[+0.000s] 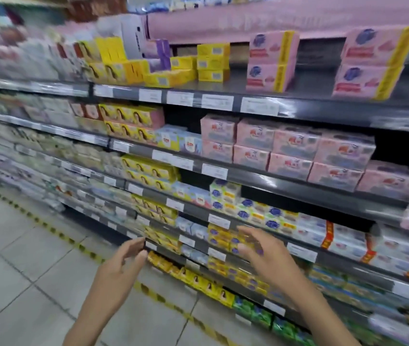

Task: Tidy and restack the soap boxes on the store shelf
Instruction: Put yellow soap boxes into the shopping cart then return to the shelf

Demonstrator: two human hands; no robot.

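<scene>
Both hands, left hand (123, 263) and right hand (260, 248), hover loose-fingered and empty just before the yellow-and-purple soap boxes (220, 237) stacked on a low shelf (202, 246); risk: a hasty sweep tips the front row onto the tiled floor (11, 258).

Pale grey tiled floor (11, 283) crossed by yellow-and-black hazard tape (48, 227); alongside, long dark shelving (253, 176) edged with white price tags (217, 102), pink banner (273, 18) on top.

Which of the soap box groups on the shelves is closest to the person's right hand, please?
The yellow-and-purple boxes right at the fingertips of the open right hand; the pale blue boxes to their left lie farther from it.
</scene>
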